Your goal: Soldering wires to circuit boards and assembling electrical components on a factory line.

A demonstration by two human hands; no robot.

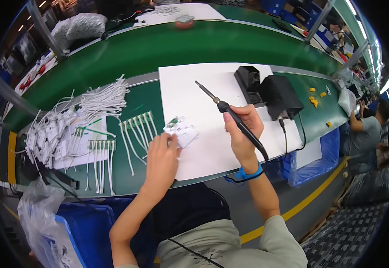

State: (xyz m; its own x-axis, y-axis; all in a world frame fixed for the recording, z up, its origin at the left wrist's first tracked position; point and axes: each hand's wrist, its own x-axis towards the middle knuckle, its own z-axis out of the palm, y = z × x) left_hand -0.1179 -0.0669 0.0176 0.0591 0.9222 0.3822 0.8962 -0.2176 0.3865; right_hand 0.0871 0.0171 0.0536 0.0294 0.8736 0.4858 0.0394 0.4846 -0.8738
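Note:
My right hand (pixel 245 127) is closed around the black handle of a soldering iron (pixel 237 117), its metal tip pointing up and to the left above a white board (pixel 221 161). A blue wrist strap (pixel 250 172) circles my right wrist. At the board's left edge, the fingers of my left hand (pixel 163 154) are bent and pressed together beside a cluster of small white plastic parts (pixel 183 132). Whatever they pinch is hidden. Just left of that hand lies a green circuit strip (pixel 136 121) with several white wires hanging from it.
A second wired strip (pixel 101 144) and heaps of white wires (pixel 105 99) cover the bench's left side. Behind the board's middle stand a black iron holder (pixel 249 82) and a black soldering station (pixel 281 96). Yellow bits (pixel 313 102) lie at right. Blue bins (pixel 87 223) stand below; a co-worker (pixel 368 129) sits at right.

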